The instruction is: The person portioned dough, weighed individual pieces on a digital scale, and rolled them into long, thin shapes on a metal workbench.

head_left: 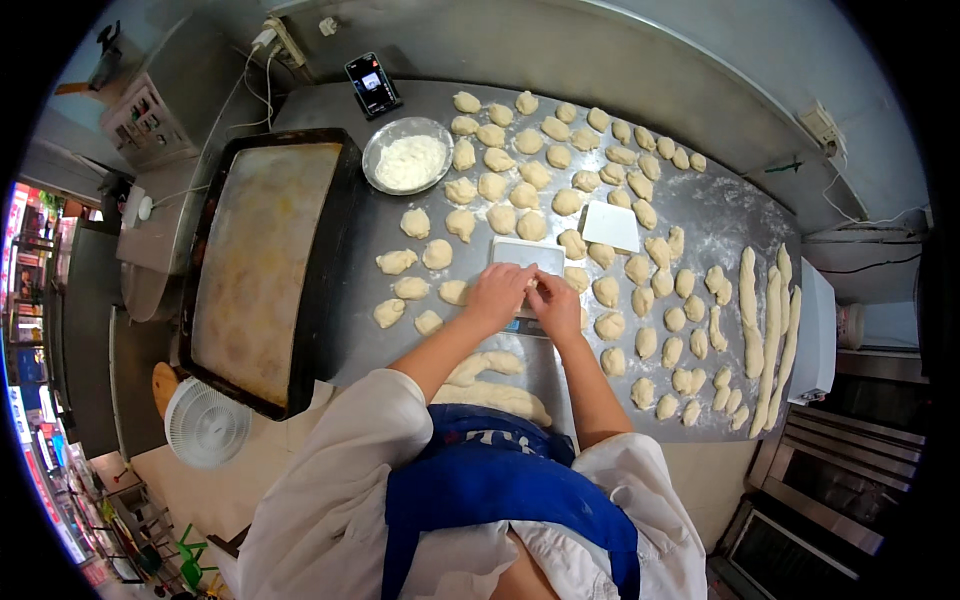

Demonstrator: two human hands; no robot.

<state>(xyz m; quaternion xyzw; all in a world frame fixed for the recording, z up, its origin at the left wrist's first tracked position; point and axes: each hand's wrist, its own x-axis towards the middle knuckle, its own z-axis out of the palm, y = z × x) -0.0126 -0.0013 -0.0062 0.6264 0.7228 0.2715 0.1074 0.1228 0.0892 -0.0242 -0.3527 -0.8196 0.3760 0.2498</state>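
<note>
My left hand (497,296) and my right hand (557,304) meet over the near side of a kitchen scale (528,257). Their fingers are closed around a piece of dough (531,284), mostly hidden by the fingertips. The scale's pale square plate shows just beyond them, its lower part partly covered by my hands. Many lumps of dough (536,174) lie in loose rows around the scale. Thick strips of dough (492,398) rest between my forearms by the table's near edge. A white dough scraper (611,226) lies right of the scale among the lumps.
A metal bowl of flour (408,158) and a propped phone (372,86) stand at the far left. Stacked black-rimmed baking trays (330,226) occupy the left side. Long dough ropes (772,330) lie along the right edge of the metal table (400,340). A white fan (207,423) stands lower left.
</note>
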